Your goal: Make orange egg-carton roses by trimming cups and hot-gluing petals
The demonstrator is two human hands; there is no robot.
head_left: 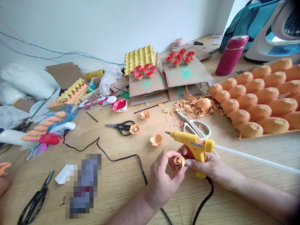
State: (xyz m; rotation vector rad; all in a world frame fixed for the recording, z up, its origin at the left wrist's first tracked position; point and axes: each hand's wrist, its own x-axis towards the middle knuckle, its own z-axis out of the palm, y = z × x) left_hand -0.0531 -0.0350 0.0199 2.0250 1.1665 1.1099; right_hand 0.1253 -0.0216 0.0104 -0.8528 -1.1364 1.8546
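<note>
Between the fingertips of my left hand (161, 178) is a small orange egg-carton flower (179, 161), its petals curled inward. My right hand (211, 167) is wrapped round the handle of a yellow glue gun (192, 140), and its thumb touches the flower's right side. The gun's nozzle points left, and a white glue stick (257, 159) runs out of its back. Just beyond my hands lie an orange flower with open petals (156, 139) and two smaller orange flowers, one touching the black scissors (122, 127).
White-handled scissors (199, 126) lie beside orange scraps (187, 107). An orange egg tray (255, 100) fills the right, near a pink bottle (232, 56). Cardboard sheets (150, 86) carry red flowers. A black cord (140, 165) crosses the table. Another person's hand (4, 184) shows at far left.
</note>
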